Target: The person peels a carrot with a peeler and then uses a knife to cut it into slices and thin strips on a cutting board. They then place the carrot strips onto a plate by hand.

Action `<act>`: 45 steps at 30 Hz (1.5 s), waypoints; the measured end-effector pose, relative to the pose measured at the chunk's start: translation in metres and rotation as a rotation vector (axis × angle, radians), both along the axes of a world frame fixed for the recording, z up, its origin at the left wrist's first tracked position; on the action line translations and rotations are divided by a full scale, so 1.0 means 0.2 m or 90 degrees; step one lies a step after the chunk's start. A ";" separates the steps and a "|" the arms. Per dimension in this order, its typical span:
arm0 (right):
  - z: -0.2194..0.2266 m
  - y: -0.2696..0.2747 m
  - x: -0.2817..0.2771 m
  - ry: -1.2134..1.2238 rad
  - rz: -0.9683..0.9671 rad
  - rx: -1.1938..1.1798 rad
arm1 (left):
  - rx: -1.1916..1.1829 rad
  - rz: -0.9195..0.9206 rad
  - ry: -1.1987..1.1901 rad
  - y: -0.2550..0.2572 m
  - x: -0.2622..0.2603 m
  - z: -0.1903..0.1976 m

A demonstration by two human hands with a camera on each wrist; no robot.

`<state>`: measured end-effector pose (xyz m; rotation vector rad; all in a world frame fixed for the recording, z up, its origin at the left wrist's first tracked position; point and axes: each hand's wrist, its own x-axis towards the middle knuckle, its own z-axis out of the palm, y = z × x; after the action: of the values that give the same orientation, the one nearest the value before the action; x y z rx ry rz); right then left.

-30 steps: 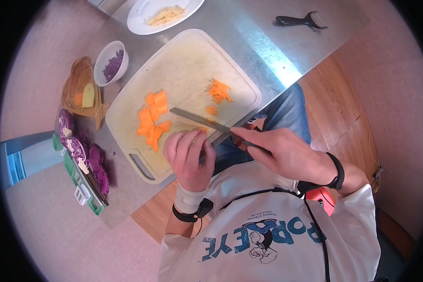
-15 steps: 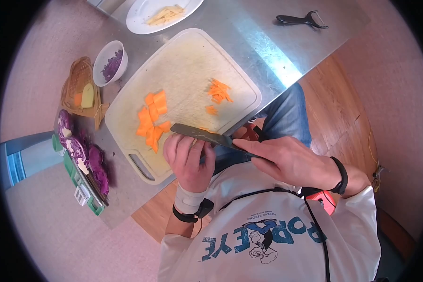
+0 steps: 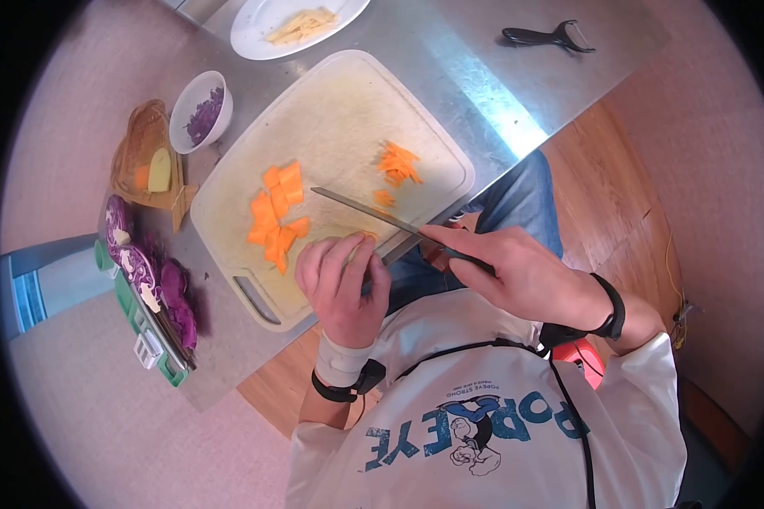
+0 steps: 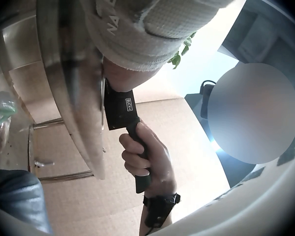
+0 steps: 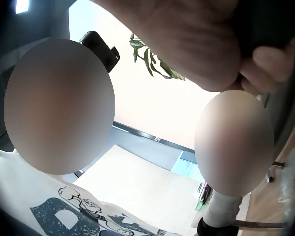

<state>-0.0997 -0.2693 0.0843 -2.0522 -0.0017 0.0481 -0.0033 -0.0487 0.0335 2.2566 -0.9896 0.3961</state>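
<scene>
My right hand (image 3: 522, 276) grips the dark handle of a kitchen knife (image 3: 365, 209), its blade seen nearly edge-on over the cutting board (image 3: 348, 102). In the left wrist view the broad dark blade (image 4: 120, 110) stands beside the board's edge, right hand (image 4: 155, 157) wrapped around the handle. With curled fingers my left hand (image 3: 339, 284) holds a carrot slice (image 3: 367, 235) near the board's front edge, mostly hidden beneath the fingertips. Carrot chunks (image 3: 290, 182) lie left of the blade tip. Thin carrot strips (image 3: 396, 163) are heaped beyond the blade, to the right.
At the back is a white plate (image 3: 250, 47) of pale strips. Left of the board are a white bowl (image 3: 185, 102) of shredded purple cabbage, a wicker basket (image 3: 140, 131), cut purple cabbage (image 3: 174, 297) and a green-and-white slicer (image 3: 148, 349). A black peeler (image 3: 552, 36) lies far right.
Half a second ago the blade's broad face showed, close along the left fingertips; now it is turned edge-on with its tip farther forward, much as one second ago. The left hand stays put.
</scene>
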 end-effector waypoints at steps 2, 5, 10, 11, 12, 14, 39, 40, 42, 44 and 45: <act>0.02 -0.02 -0.01 0.002 -0.001 0.006 | 0.002 0.000 0.002 0.00 0.00 0.00; 0.06 -0.01 -0.04 0.075 0.075 -0.003 | -0.006 0.000 0.007 0.02 -0.01 -0.02; 0.07 0.00 -0.05 0.051 0.082 -0.030 | 0.011 0.007 0.002 0.03 -0.01 -0.05; 0.07 0.00 -0.05 0.051 0.081 -0.030 | 0.011 0.007 0.003 0.03 -0.01 -0.05; 0.07 0.00 -0.05 0.056 0.082 -0.034 | 0.011 0.008 0.001 0.03 -0.01 -0.06; 0.07 0.00 -0.06 0.060 0.082 -0.038 | 0.010 0.008 0.000 0.04 -0.01 -0.06; 0.06 0.01 -0.02 0.049 0.027 0.008 | -0.002 0.005 -0.003 0.01 -0.01 -0.01; 0.06 0.01 -0.03 0.049 0.045 0.012 | -0.003 0.004 -0.002 0.01 -0.01 -0.01; 0.07 0.02 -0.04 0.048 0.054 -0.001 | 0.000 0.008 -0.003 0.03 -0.01 -0.04; 0.07 0.02 -0.04 0.047 0.062 -0.013 | 0.003 0.010 -0.005 0.04 -0.02 -0.06; 0.07 0.02 -0.05 0.049 0.068 -0.024 | 0.005 0.008 -0.004 0.04 -0.02 -0.06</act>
<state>-0.1093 -0.2645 0.0987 -2.0848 -0.0628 0.1955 -0.0066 -0.0414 0.0225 2.2706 -0.9824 0.4063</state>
